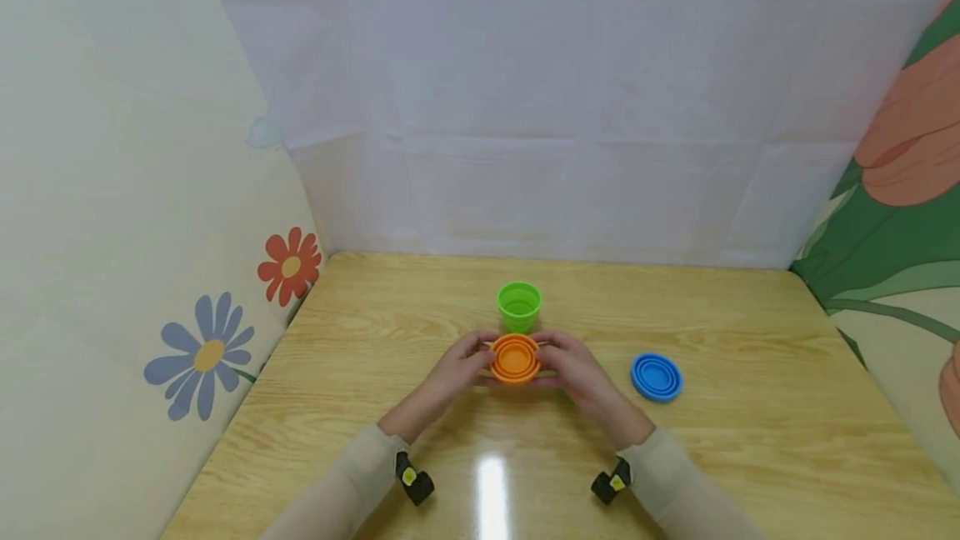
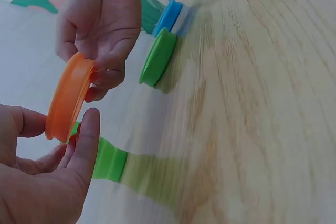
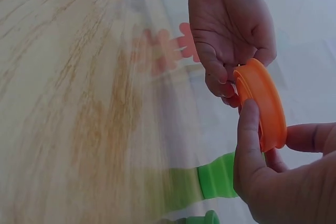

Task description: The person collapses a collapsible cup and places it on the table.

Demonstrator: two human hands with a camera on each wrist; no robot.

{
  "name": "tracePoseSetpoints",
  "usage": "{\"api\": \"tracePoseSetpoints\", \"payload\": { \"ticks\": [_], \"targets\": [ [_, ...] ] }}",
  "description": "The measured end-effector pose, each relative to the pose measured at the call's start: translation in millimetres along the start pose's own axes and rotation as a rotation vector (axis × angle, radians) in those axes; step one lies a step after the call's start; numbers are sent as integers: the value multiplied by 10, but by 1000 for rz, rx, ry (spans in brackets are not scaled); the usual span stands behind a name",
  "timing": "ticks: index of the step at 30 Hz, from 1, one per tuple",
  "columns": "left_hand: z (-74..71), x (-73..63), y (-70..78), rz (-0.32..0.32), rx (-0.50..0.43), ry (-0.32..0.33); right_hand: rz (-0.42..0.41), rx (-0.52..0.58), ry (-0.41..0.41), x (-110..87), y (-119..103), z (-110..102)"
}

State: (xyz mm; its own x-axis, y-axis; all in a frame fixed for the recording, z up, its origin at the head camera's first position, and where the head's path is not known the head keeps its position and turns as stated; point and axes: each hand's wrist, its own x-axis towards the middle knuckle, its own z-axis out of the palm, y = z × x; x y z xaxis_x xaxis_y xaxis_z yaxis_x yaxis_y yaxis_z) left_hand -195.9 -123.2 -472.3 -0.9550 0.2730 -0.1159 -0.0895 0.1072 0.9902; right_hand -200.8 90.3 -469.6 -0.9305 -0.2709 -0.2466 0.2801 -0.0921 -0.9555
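An orange collapsible cup (image 1: 515,359), folded flat into a ringed disc, is held above the table between both hands. My left hand (image 1: 459,365) pinches its left rim between thumb and fingers. On the opposite side, my right hand (image 1: 576,369) grips the rim the same way. Both wrist views show the orange disc tilted on edge, raised off the wood. Just behind it stands a green collapsible cup (image 1: 517,325), pulled out to full height with its mouth up. A second green cup (image 2: 159,56), folded flat, lies by my right hand, mostly hidden by it in the head view.
A blue collapsible cup (image 1: 657,377), folded flat, lies on the table to the right of my right hand. The wood-grain table (image 1: 390,298) meets a white cloth backdrop (image 1: 525,190) at its far edge. Flower-printed sheets flank both sides.
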Motion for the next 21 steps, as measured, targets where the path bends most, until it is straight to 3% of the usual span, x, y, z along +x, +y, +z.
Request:
{"api": "tracePoseSetpoints", "payload": {
  "ticks": [8,15,21],
  "targets": [
    [-100,13,-61,-48,-7,-48,12,-38,-19,40,26,78],
    [-171,27,-89,-77,5,-50,-15,-88,-30,53,48,135],
    [-199,30,-142,-88,16,-51,13,-144,-43,62,46,175]
  ]
}}
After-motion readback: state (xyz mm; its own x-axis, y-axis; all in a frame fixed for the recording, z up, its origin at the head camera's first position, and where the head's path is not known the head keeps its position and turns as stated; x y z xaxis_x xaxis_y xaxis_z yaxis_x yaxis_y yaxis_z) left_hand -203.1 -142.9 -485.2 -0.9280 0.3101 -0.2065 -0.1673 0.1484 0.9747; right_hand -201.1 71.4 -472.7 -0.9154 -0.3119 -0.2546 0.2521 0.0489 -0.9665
